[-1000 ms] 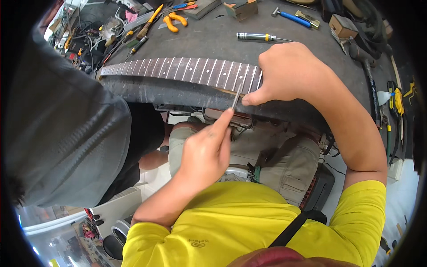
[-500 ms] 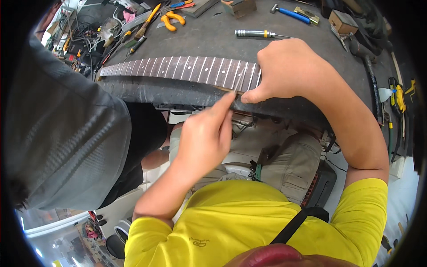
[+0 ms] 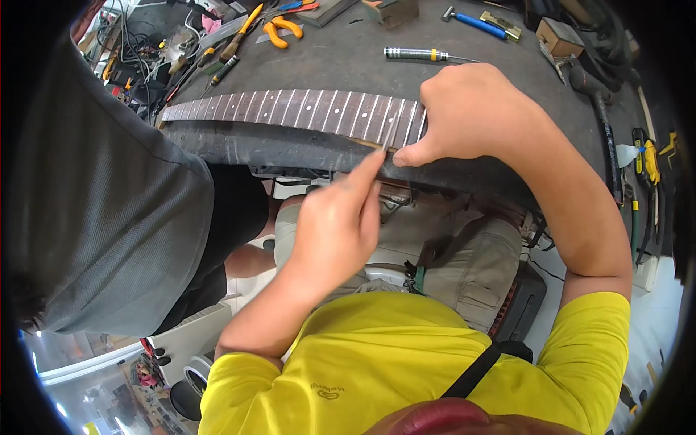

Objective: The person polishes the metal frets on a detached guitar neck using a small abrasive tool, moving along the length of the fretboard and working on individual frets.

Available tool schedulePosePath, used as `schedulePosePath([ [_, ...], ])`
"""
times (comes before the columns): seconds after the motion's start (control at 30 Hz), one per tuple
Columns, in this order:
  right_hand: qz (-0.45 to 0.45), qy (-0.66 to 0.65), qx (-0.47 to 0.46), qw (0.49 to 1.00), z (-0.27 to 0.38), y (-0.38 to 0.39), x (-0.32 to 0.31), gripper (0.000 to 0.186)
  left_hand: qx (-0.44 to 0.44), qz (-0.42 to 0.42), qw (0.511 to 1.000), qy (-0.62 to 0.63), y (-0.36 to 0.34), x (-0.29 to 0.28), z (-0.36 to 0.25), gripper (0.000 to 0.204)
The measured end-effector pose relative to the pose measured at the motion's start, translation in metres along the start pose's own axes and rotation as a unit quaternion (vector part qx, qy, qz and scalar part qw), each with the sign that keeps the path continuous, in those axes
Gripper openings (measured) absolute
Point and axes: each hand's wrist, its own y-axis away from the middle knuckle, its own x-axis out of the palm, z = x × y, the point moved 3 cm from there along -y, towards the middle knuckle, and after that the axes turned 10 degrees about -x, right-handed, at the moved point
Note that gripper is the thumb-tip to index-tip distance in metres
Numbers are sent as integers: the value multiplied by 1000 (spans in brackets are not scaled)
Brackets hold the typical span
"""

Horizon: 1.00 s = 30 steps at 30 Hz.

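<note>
A long dark fretboard (image 3: 286,109) with metal frets and pale dot markers lies along the bench's near edge. My right hand (image 3: 471,109) is closed around its right end, thumb on the near side and fingers over the far side. From below, my left hand (image 3: 337,225) reaches up with its fingers pinched on a thin metal file (image 3: 392,135). The file slants across the fretboard's near edge among the frets beside my right thumb. Its grip end is hidden in my left fingers.
On the dark bench (image 3: 341,61) beyond lie a screwdriver-like tool (image 3: 417,54), orange-handled pliers (image 3: 279,32) and a blue-handled hammer (image 3: 475,22). Cables and tools crowd the far left. A person in a grey shirt (image 3: 109,210) stands close on my left. More tools (image 3: 645,159) line the right.
The hands and file hold nearly the same place, with only a slight shift. The fretboard's left part sits a touch higher in view. The person at left has shifted slightly.
</note>
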Motion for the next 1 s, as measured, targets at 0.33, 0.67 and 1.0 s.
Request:
schedulePosePath([
  [0.33,8,8,-1,1000,1,0,-1,72,-11,-15,999,27,-23,5,-2,38],
  [0.67,-28,-29,-27,999,1,0,0,84,-26,26,999,11,-43,-4,-7,34],
  [1.0,17,4,1,1000,9,-2,-8,67,-13,-8,1000,5,-25,-8,-7,32],
])
